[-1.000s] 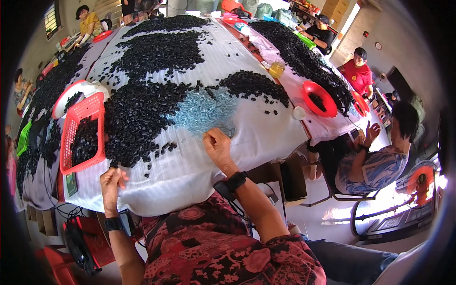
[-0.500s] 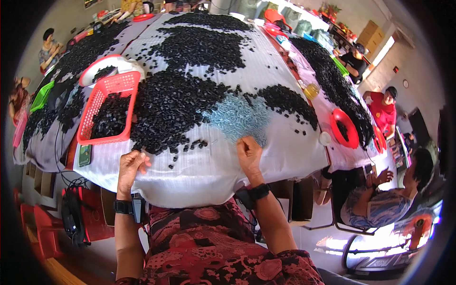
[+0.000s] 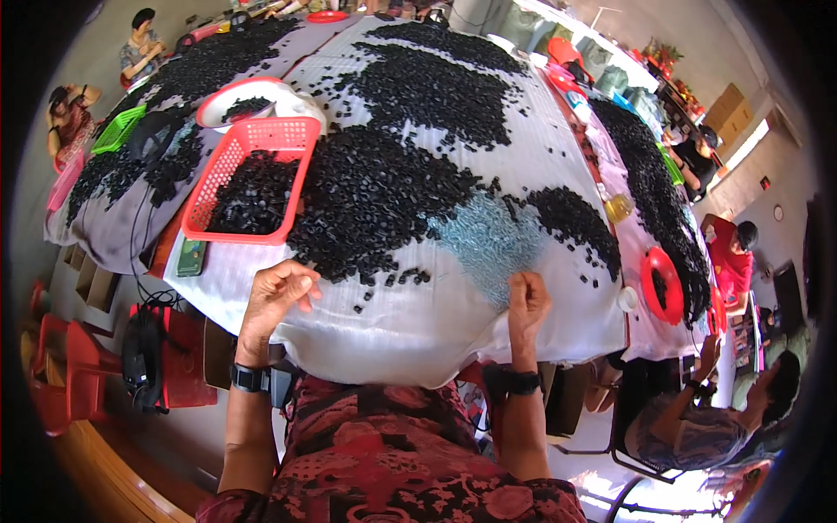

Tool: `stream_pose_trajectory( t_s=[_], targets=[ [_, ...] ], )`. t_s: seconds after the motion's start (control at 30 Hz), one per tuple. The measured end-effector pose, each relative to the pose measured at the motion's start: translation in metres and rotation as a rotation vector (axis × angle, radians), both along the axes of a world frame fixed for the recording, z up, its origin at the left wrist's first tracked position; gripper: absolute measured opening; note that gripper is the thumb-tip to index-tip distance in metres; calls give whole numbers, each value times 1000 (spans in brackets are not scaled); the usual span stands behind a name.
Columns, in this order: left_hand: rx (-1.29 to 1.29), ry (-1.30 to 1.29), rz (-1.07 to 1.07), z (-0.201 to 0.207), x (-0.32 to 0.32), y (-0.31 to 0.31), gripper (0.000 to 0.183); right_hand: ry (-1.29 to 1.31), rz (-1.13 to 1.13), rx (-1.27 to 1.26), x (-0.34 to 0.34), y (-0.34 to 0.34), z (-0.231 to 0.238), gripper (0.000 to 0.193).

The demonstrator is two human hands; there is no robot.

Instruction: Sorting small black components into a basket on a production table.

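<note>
Now my right hand (image 3: 528, 303), curled in, sits right, no longer left, of the near tip of the blue pieces (image 3: 488, 235), apparently still within reach; my left hand (image 3: 275, 301), half curled, lies near the black pieces (image 3: 370, 196); I cannot tell either's contents.

No word, number or brand can be read with certainty in this view. Far to the right of the red basket (image 3: 240, 235), the round wall clock (image 3: 779, 212) and the brown carton (image 3: 731, 115) are too small for reading any mark, and on the green flat object (image 3: 191, 258), just at the basket's near side, any lettering stays illegible.
</note>
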State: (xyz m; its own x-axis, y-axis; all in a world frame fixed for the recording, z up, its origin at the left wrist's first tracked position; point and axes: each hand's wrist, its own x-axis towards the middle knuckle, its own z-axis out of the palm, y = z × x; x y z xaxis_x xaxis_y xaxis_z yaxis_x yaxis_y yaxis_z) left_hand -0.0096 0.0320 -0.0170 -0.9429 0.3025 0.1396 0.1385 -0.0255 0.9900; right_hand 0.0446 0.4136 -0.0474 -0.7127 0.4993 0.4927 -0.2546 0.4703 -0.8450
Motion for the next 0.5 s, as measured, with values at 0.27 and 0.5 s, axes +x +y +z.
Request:
stream_pose_trajectory(
  t_s=[0.27, 0.5],
  targets=[
    [168, 685, 110, 172, 27, -2, 50, 154, 98, 0, 5, -16, 73, 9],
    [9, 1000, -212, 248, -36, -90, 48, 68, 3, -58, -18, 35, 54, 10]
  ],
)
